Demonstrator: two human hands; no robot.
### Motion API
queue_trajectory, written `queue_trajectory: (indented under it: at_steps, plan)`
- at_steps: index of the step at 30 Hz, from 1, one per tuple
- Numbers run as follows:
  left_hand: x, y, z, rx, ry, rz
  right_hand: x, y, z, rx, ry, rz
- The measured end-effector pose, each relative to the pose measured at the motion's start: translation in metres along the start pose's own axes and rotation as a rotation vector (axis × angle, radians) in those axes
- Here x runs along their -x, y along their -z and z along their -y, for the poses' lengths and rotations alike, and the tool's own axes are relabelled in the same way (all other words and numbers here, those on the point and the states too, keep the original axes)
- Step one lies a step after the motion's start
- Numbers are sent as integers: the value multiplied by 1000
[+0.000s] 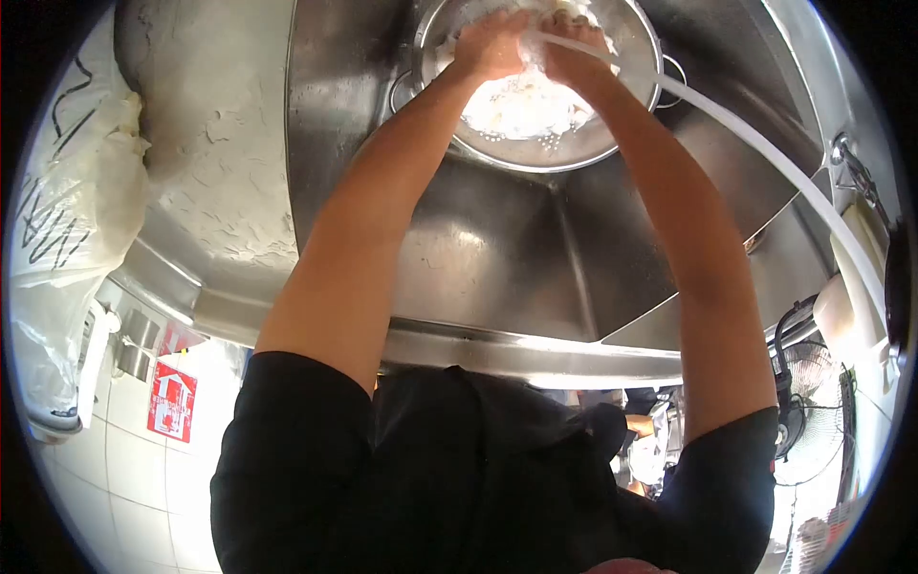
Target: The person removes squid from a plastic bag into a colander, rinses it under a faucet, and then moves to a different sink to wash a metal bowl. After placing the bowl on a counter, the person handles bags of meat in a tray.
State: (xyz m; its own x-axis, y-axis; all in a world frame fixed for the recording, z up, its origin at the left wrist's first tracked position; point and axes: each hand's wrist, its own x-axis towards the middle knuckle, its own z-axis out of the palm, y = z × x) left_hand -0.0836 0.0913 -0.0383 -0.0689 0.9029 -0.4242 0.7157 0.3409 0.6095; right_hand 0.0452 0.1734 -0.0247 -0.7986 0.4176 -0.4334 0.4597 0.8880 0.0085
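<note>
A metal colander (574, 153) with side handles stands in a steel sink (478, 249), holding wet white food (521, 105). Both my hands are down in it, close together at its far side. My left hand (490, 43) is curled into the white food. My right hand (574, 40) is closed around the end of a white hose (765, 153), which runs in from the right over my wrist and ends between my hands. My fingertips are hidden in the food.
A rough grey counter (220, 143) lies left of the sink, with a white plastic bag (67, 220) marked in black at its edge. My black shirt (459, 478) fills the bottom. A fan (813, 392) stands at the right and a red sign (172, 397) hangs on white tiles.
</note>
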Motion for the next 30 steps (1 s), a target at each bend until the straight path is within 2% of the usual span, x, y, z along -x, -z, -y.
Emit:
queue_trajectory:
  at_steps: [1, 3, 5, 8, 10, 11, 13, 14, 15, 17, 18, 20, 21, 22, 23, 24, 25, 26, 27, 29, 30]
  plan:
    - [-5, -14, 9, -32, 74, 14, -1, -4, -1, -15, 17, 0]
    - [4, -9, 3, -6, 72, -55, -4, -4, -4, -21, 34, -7]
    - [14, -6, -2, 14, 71, -116, -7, -4, -3, -121, 46, 134]
    - [13, -13, 1, -23, 149, -126, -7, -6, 1, -86, 25, 139]
    - [8, -43, 12, -13, 64, -231, -7, -11, 0, -60, 18, 112]
    - [7, -46, 11, -2, 66, -225, -7, -13, 1, -49, 11, 107]
    - [0, -46, 11, -8, 215, -108, -10, -14, 3, -27, -9, 115]
    - [-1, -47, 13, -6, 209, -110, -15, -9, 3, -29, -14, 206]
    - [-1, -50, 13, -12, 190, -152, -18, 2, 4, -24, -18, 209]
    - [-1, -50, 10, -11, 167, -195, -21, 19, 8, -33, -7, 443]
    - [0, -46, 5, 2, 230, -167, -21, 1, 6, -28, -13, 450]
    - [3, -42, -2, 27, 286, -143, -22, -24, 4, -72, 38, 277]
    - [5, -41, -3, -13, 262, -204, -18, -27, 1, -63, 37, 284]
    - [8, -40, -3, -58, 237, -264, -14, -30, 1, -54, 42, 174]
    - [11, -32, -6, -52, 238, -266, -13, -28, 3, -46, 50, 63]
    - [11, -21, -11, 0, 281, -186, -16, -25, 0, -39, 50, 68]
    - [12, -16, -15, 52, 324, -103, -22, -21, -4, -100, 74, 239]
    - [14, -15, -15, 56, 325, -102, -28, -13, -6, -165, 96, 409]
    - [13, -14, -16, 47, 319, -135, -30, 7, -1, -159, 97, 409]
    - [8, -4, -25, 42, 300, -183, -27, 59, 11, -81, -157, 467]
    - [11, 7, -34, 74, 319, -179, -23, 73, 12, -76, -164, 464]
